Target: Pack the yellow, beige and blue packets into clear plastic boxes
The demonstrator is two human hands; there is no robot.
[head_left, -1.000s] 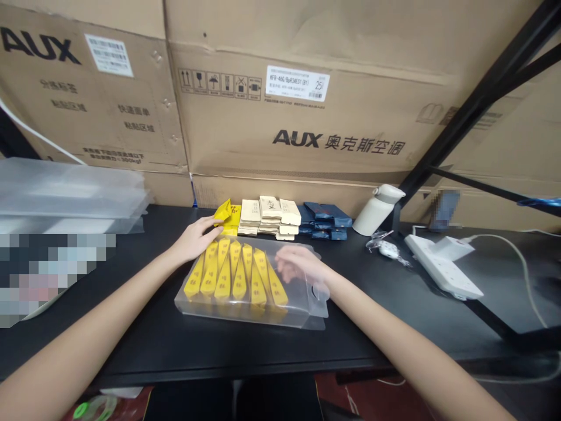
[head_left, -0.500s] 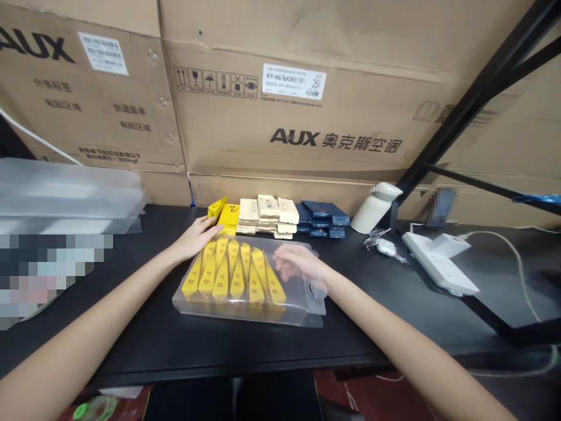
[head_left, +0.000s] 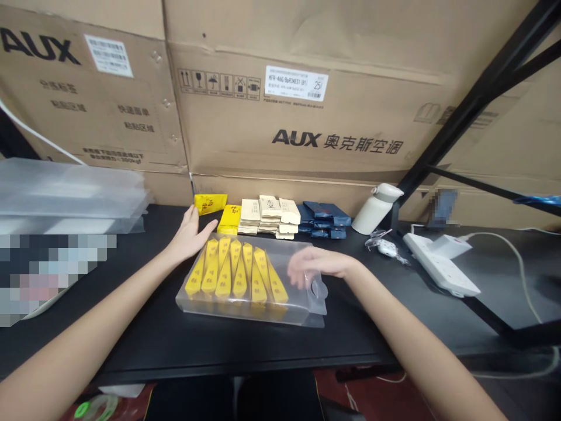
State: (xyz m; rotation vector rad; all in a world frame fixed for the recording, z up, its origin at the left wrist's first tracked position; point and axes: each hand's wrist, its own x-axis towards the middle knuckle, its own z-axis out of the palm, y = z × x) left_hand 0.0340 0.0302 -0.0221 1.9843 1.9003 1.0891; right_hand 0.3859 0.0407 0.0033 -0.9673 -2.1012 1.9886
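Note:
A clear plastic box point(head_left: 245, 310) lies on the black table, holding a row of yellow packets point(head_left: 239, 275) in its left and middle part. My right hand point(head_left: 304, 266) shows hazily through the plastic at the box's right end, its fingers loosely bent and no item visible in them; I cannot tell whether it is inside or behind the wall. My left hand point(head_left: 188, 234) is beyond the box's left corner, thumb spread from the fingers. Its fingertips meet the left end of a tilted yellow packet point(head_left: 211, 203). Beside it lies another yellow packet stack point(head_left: 229, 221).
Cream packets point(head_left: 269, 216) and dark blue packets point(head_left: 324, 219) are stacked along the cardboard wall point(head_left: 228, 128). A white bottle point(head_left: 377, 207), earphones point(head_left: 386, 247) and a power strip point(head_left: 442, 266) stand to the right. Clear plastic sheets point(head_left: 65, 190) are at left.
My left hand has shifted left, and the yellow packet at its fingertips has turned its face forward, apart from the stack. My right hand has drawn back to the right within the box's end.

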